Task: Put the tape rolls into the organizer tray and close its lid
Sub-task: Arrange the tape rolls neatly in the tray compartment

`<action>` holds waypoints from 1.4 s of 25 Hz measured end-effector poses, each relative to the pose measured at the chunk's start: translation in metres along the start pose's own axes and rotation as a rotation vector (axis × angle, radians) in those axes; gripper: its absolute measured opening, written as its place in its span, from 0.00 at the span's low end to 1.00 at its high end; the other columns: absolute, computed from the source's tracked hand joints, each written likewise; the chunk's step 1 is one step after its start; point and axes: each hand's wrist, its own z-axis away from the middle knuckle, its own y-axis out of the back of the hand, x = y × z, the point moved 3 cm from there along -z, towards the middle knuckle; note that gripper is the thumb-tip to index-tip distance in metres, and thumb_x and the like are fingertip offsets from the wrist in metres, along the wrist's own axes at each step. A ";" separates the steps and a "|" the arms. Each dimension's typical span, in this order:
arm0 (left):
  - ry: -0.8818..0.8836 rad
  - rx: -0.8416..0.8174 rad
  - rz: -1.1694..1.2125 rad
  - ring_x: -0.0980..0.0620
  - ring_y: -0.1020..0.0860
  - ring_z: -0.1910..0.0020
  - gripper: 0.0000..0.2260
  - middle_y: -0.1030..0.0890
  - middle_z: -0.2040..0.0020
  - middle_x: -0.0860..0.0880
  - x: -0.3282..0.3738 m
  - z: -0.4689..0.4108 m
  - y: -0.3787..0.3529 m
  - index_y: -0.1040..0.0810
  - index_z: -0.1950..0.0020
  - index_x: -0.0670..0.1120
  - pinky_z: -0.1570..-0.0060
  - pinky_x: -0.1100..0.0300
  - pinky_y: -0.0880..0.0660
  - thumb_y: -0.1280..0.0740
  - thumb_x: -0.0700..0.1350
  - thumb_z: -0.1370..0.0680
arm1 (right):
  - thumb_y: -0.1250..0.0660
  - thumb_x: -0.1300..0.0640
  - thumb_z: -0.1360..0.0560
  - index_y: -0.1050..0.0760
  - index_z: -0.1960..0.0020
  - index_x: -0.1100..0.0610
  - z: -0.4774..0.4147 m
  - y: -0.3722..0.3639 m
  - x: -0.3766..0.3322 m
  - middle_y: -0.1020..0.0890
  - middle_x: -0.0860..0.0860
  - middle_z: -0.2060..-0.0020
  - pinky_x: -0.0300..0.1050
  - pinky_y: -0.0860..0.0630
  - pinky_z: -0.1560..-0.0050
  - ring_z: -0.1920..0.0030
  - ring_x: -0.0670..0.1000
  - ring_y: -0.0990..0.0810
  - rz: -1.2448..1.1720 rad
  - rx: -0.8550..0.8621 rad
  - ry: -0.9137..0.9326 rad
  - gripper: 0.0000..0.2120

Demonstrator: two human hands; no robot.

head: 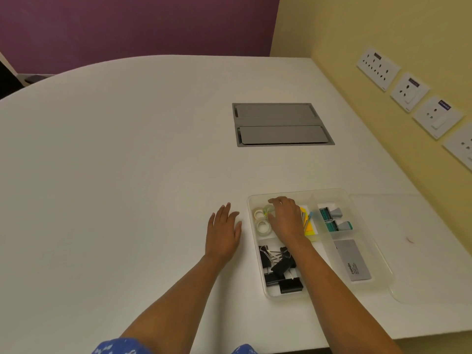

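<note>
A clear plastic organizer tray sits on the white table at the lower right. Its far-left compartment holds two whitish tape rolls. Over that compartment my right hand has its fingers closed around a third, clear tape roll. To the left of the tray my left hand lies flat on the table, fingers apart and holding nothing. The clear lid lies flat on the table against the tray's right side.
Other compartments hold black binder clips, yellow sticky notes, two teal stamps and a grey box. A grey cable hatch is set into the table farther back. Wall sockets line the yellow wall at right.
</note>
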 end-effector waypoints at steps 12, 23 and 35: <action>-0.034 -0.007 -0.099 0.48 0.51 0.22 0.14 0.47 0.21 0.45 0.053 -0.037 -0.013 0.26 0.35 0.49 0.24 0.51 0.52 0.41 0.49 0.20 | 0.40 0.63 0.22 0.27 0.34 0.55 -0.022 0.010 0.019 0.23 0.51 0.36 0.44 0.33 0.39 0.36 0.53 0.28 0.095 -0.084 0.175 0.17; 0.046 -0.095 -0.296 0.45 0.59 0.22 0.12 0.55 0.21 0.43 0.072 -0.039 -0.024 0.24 0.38 0.49 0.24 0.49 0.58 0.40 0.45 0.20 | 0.37 0.54 0.22 0.24 0.37 0.52 -0.036 0.001 0.033 0.19 0.50 0.40 0.47 0.36 0.37 0.38 0.54 0.28 0.214 -0.101 0.363 0.14; 0.056 -0.106 -0.358 0.45 0.57 0.22 0.10 0.53 0.21 0.42 0.077 -0.040 -0.022 0.22 0.41 0.49 0.24 0.49 0.58 0.38 0.44 0.21 | 0.35 0.56 0.23 0.25 0.43 0.56 -0.038 0.001 0.029 0.16 0.54 0.48 0.46 0.35 0.41 0.43 0.56 0.25 0.229 -0.070 0.438 0.09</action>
